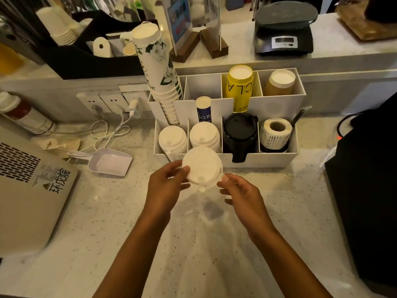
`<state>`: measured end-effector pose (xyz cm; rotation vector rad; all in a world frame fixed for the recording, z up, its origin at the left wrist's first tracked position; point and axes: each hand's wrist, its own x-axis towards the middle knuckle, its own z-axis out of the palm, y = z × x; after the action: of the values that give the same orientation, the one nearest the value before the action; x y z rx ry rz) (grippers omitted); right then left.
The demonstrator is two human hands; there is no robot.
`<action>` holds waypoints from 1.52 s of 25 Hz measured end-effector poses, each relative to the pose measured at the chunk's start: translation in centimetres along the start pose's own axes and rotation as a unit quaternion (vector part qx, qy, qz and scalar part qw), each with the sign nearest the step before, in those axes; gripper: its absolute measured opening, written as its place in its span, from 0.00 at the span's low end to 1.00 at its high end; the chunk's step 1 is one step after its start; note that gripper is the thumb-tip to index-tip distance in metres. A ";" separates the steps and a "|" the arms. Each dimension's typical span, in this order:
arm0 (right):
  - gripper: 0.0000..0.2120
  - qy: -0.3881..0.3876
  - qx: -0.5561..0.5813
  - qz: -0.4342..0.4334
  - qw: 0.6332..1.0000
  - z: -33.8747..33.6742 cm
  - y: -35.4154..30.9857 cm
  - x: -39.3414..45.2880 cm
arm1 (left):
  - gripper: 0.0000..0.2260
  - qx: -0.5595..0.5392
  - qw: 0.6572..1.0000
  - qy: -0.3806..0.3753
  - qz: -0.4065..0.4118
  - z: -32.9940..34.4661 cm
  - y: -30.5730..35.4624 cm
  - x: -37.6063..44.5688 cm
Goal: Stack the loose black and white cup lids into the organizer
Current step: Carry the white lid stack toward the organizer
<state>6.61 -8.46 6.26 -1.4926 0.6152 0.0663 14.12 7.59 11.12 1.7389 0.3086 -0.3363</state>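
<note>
A white cup lid (202, 166) is held above the counter, just in front of the white organizer (268, 159). My left hand (165, 187) grips its left rim and my right hand (238, 191) pinches its right rim. In the organizer's front row, a stack of white lids (171, 138) fills the left compartment and a second white stack (204, 134) the one beside it. A stack of black lids (240, 131) sits in the third compartment. The held lid partly hides the organizer's front wall.
A label roll (276, 132) fills the front right compartment. Paper cup stacks (160, 69) and a yellow cup stack (240, 84) stand in the back row. A white scoop (110, 161), cables, a beige appliance (28, 190) at left, a black machine (369, 190) at right.
</note>
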 end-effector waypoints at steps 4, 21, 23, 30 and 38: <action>0.26 0.081 -0.256 -0.023 0.963 -0.9 4.4 3.7 | 0.16 0.018 1.000 0.009 0.012 0.0 3.1 4.4; 0.34 0.130 -0.577 -0.052 0.805 -0.7 13.1 6.7 | 0.16 0.158 0.987 0.032 -0.006 4.3 4.9 14.0; 0.34 0.135 -0.577 -0.053 0.804 -0.8 13.1 6.7 | 0.17 0.180 0.983 0.035 0.006 4.4 4.5 14.2; 0.34 0.137 -0.577 -0.055 0.803 -0.8 13.1 6.6 | 0.14 0.225 0.972 0.060 0.027 4.7 3.7 14.0; 0.34 0.137 -0.572 -0.060 0.806 -0.9 13.1 6.6 | 0.21 0.432 0.841 0.006 0.326 5.6 3.1 12.6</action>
<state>6.53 -10.04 -8.32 -2.7585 0.7508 0.1388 26.58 1.72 8.01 2.5953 -0.5290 0.0728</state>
